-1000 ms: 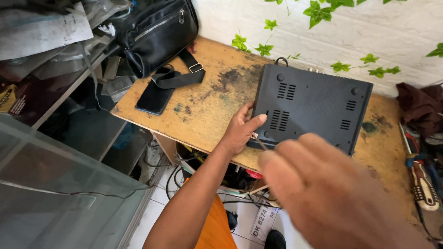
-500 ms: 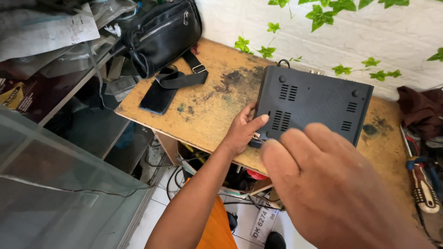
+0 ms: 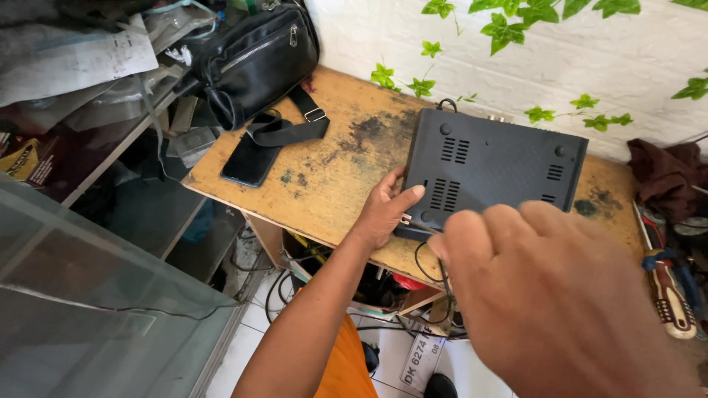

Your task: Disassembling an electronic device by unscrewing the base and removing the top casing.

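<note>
Setting: a white-painted rough brick wall [image 3: 516, 51] with green leafy vine sprigs [image 3: 509, 18] is standing behind a worn, stained wooden tabletop [image 3: 332, 177] with dark blotches and a chipped front edge.

Box: a dark grey flat rectangular metal box [image 3: 494, 173] is lying near the middle of the tabletop, close to the front edge. Its upturned face is matte, with rows of slotted vents, small round feet at the corners and rounded edges. A thin black cable [image 3: 431, 269] is hanging off its front corner below the table edge.

Left hand: the left hand [image 3: 387, 210] is resting against the box's left front corner, fingers loosely curled, thumb lying on top of the casing, palm pressing the side; it is bracing the box rather than closing round it.

Right hand: the right hand [image 3: 549, 295] is looming large and blurred close to the camera, covering the box's near right corner. Its fingers are bending downward, but whether they are gripping anything I cannot tell.

Left of the box: a black glossy slab-shaped phone [image 3: 251, 158] is lying flat at the table's left edge, and a black leather zipped bag [image 3: 258, 59] with a webbing strap is sitting at the back corner.

Right side: a dark brown crumpled cloth [image 3: 667, 173] is lying by the wall, and a screwdriver with a red and black handle [image 3: 671, 295] is lying below it.
</note>
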